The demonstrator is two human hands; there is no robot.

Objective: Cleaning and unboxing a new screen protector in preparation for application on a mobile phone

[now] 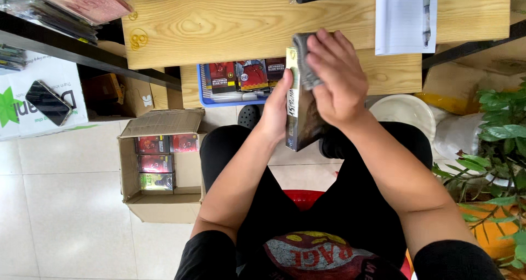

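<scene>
Right now: a person sits on a red stool [303, 197] and holds things up over their lap.
Left hand: the left hand [277, 111] is closed around the side of a flat dark box [304, 121], holding it up on its edge.
Right hand: the right hand [338, 77] is pressed on the front of the flat dark box, with its fingers closed on a grey cloth [304, 61].
Where the box is: up in the air between both hands, above the knees and just in front of the wooden table [230, 22].
Where the cloth is: folded over the top of the box, touching it.
How far along: it looks like the wiping is in the middle. The cloth sits only at the top part, so I think the lower part is left to do.
Already packed: a cardboard box [160, 170] on the floor has some small coloured packs in it, with room left.
More packs: a blue tray [205, 88] under the table holds more of them.
Nearby: a phone [48, 102] lies on a white carton at the left, white paper [402, 20] lies on the table, and a green plant [501, 148] stands at the right.
</scene>
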